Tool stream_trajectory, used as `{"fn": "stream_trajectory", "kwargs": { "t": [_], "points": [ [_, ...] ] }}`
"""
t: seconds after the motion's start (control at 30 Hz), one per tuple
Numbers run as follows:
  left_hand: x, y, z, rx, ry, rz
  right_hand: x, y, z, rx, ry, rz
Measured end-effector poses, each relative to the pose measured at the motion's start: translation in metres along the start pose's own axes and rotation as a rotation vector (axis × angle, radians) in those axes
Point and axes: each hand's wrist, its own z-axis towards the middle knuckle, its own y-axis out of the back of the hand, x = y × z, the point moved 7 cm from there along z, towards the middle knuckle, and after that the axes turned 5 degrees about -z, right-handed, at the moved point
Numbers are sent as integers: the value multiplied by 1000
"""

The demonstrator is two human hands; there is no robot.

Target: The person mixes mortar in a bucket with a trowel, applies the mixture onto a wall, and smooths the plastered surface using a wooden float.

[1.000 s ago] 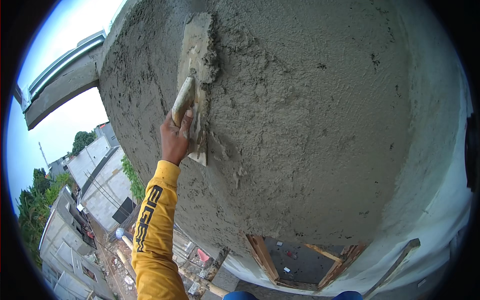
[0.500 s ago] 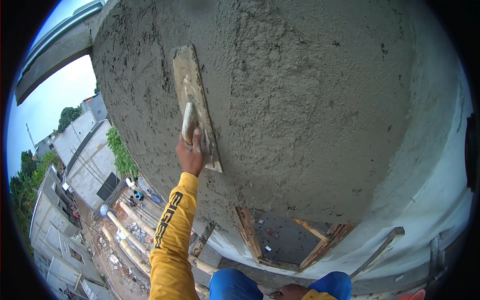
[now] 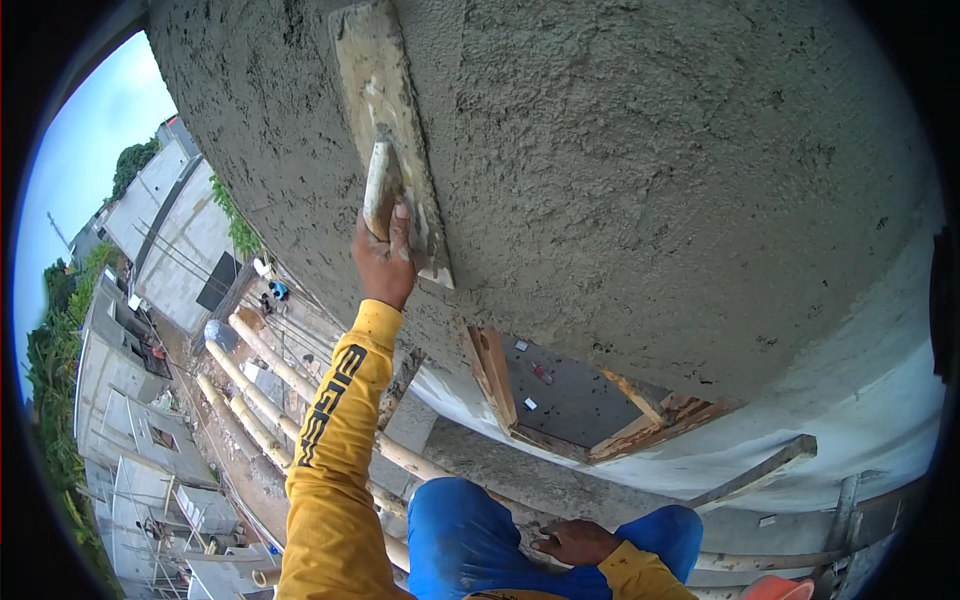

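Pressed flat to the wet grey plaster wall is a long wooden plastering float, tilted with its top leaning left. My left hand is closed around the float's pale, worn handle near its lower part. Mortar smears cover the board and specks sit on my fingers. Low in the view, my right hand rests between my blue-clad knees, fingers loosely stretched, with nothing visible in it. The plaster is smoother beside the float and rough with ridges to its right.
Below the plaster is a wood-framed opening. A timber piece juts out at the lower right. Bamboo poles run below me on the left, above rubble ground. An orange-red rounded object shows at the bottom edge. Block buildings stand farther left.
The float and my left hand appear higher in the view, still on the wall. My view has tilted downward, showing more of my knees and right hand.
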Motion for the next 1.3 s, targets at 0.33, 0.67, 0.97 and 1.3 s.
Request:
{"fn": "stream_trajectory", "kwargs": {
  "t": [0.33,0.67,0.97,1.3],
  "points": [
    [2,-14,-59,-109,107,25,-28,-18,15,97,-69,42],
    [-197,1,195,-137,-410,86,-21,-17,9,9,-54,30],
    [33,13,-28,6,18,18,11,9,-39,-230,-58,149],
    [27,-17,-100,-110,93,-29,7,2,-50,-198,-173,114]
  ]
}}
